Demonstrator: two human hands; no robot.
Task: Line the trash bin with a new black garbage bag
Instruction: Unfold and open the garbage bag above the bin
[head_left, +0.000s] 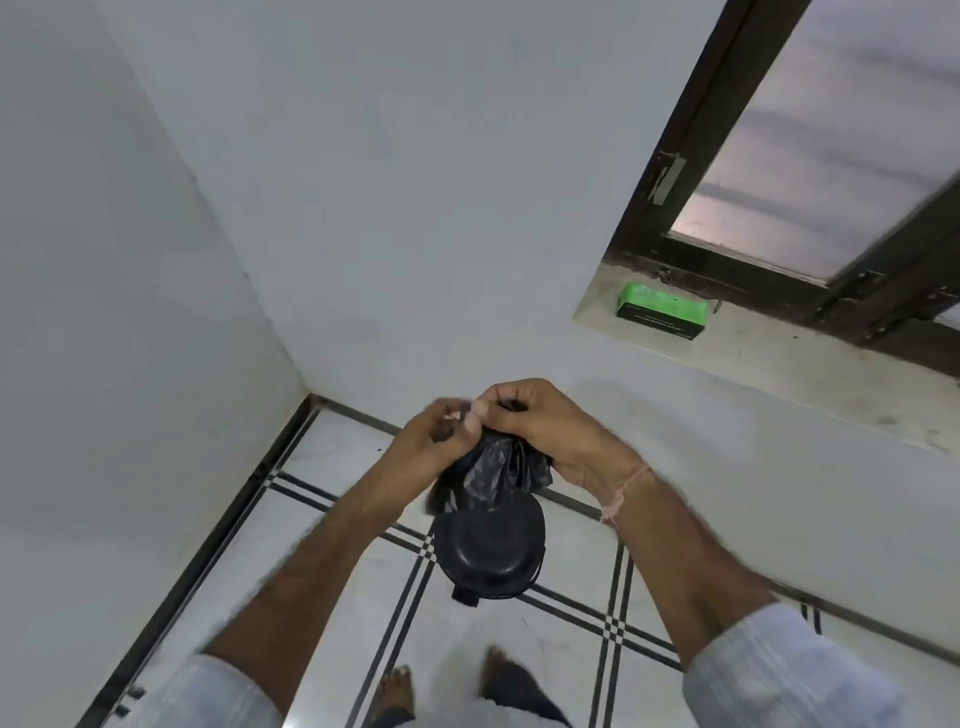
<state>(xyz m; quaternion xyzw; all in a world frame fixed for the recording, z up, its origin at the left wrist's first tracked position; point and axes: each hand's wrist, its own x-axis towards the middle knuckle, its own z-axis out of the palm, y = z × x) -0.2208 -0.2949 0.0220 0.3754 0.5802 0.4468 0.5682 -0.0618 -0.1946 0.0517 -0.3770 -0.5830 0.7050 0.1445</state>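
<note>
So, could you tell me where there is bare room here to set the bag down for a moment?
The window sill is bare to the right of the green box. The tiled floor is open between the corner walls and the black bin. It is crowded over the bin, where both hands, left hand and right hand, work the black bag.

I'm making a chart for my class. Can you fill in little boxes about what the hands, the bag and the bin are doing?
left hand: pinching the bag's top, blurred
right hand: gripping the bag's top
bag: black, bunched, not opened yet, held above the bin
bin: black, round, lid closed, on the tiled floor
box: green, on the window ledge
step: bag not in the bin yet
</note>
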